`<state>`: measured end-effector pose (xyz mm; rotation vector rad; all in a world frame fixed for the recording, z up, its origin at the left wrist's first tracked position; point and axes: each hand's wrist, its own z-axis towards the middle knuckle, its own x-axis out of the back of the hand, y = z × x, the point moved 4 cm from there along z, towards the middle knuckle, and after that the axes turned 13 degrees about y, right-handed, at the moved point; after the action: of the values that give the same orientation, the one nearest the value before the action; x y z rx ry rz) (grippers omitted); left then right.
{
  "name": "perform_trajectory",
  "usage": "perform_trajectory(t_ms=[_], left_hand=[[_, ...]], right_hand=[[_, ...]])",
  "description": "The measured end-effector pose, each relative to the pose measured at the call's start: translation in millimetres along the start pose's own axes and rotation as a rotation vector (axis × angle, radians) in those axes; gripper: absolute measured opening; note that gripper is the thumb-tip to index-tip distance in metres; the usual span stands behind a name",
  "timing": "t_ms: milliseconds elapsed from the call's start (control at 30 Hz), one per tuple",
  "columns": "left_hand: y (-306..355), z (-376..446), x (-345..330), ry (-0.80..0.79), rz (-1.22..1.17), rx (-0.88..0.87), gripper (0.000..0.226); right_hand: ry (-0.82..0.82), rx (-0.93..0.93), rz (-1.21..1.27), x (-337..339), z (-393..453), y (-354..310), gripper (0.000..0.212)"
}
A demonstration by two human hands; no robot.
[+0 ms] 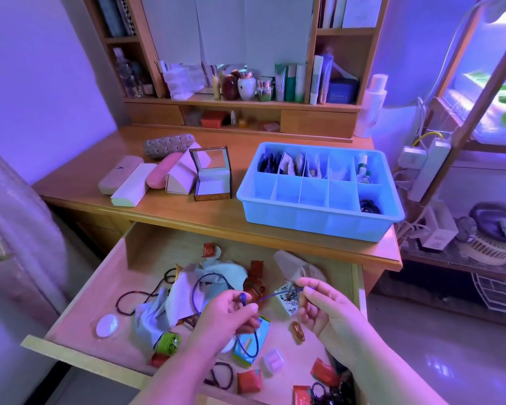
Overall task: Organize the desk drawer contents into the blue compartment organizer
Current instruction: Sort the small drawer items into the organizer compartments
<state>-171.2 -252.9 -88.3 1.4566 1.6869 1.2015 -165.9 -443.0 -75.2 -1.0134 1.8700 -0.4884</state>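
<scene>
Hands above the open wooden drawer (79, 290): left hand (231, 312) and right hand (323, 309) each pinch a thin blue beaded cord (268, 296), probably light, limp, tangle-prone; best held near both ends.

Both hands, left (231, 312) and right (326, 308), pinch a blue cord (209, 277) above the open drawer (82, 314).

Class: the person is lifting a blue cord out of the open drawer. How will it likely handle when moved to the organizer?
Probably floppy: the blue cord sags in loops between the left hand and right hand. It looks thin, so likely light. Its trailing loop hangs among the drawer clutter and may snag.
</scene>
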Motion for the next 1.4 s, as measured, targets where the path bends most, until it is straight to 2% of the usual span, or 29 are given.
perform_trajectory(t_ms=[67, 133, 233, 333, 400, 533, 733, 900, 1000, 1067, 1167, 1267, 1333, 1400], left_hand=[[-0.1, 1.8, 3.5, 0.024, -0.137, 0.079, 0.01], [4.5, 1.1, 6.0, 0.022, -0.197, 0.09, 0.01], [18.7, -2.8, 8.3, 0.062, -0.122, -0.041, 0.016], [34.6, -9.1, 9.1, 0.115, -0.055, -0.215, 0.016], [41.9, -16.1, 4.7, 0.107, -0.042, -0.291, 0.015], [48.3, -34.7, -10.8, 0.077, -0.007, -0.412, 0.017], [48.7, -45.4, -18.0, 0.042, 0.017, -0.446, 0.031], [51.8, -48.5, -18.2, 0.038, 0.132, -0.563, 0.032], [56.6, -49.7, -19.2, 0.045, 0.227, -0.721, 0.021], [55.2, -46.6, -22.7, -0.009, 0.282, -0.719, 0.024], [53.5, -39.0, -32.4, -0.152, 0.294, -0.598, 0.02], [61.6, -19.7, -25.8, -0.088, 0.407, -0.604, 0.02], [71.0, -4.8, -11.3, -0.036, 0.453, -0.604, 0.021], [81.4, 6.6, 2.2, -0.027, 0.473, -0.592, 0.018]], right_hand=[[-0.024, 0.016, 0.004, -2.6, -1.5, -5.0, 0.027], [-0.038, 0.061, -0.091, -3.6, -2.9, -9.3, 0.027], [-0.028, 0.234, -0.437, -5.7, -7.1, -16.4, 0.03], [-0.009, 0.384, -0.69, -13.7, -10.7, -22.8, 0.017], [0.01, 0.409, -0.717, -20.3, -13.5, -23.9, 0.01], [-0.015, 0.373, -0.652, -31.0, -18.5, -18.0, 0.009], [-0.041, 0.373, -0.645, -37.8, -24.2, -19.9, 0.011], [-0.072, 0.371, -0.716, -40.5, -26.6, -23.0, 0.013], [-0.032, 0.472, -0.848, -46.1, -28.5, -26.4, 0.008], [0.019, 0.552, -0.929, -50.7, -29.9, -34.5, 0.008], [-0.027, 0.622, -0.892, -61.8, -34.6, -53.8, 0.009], [-0.027, 0.638, -0.625, -66.1, -38.7, -81.6, 0.007], [0.021, 0.633, -0.37, -58.8, -37.7, -102.9, 0.008], [0.078, 0.66, -0.248, -48.2, -35.1, -119.8, 0.011]])
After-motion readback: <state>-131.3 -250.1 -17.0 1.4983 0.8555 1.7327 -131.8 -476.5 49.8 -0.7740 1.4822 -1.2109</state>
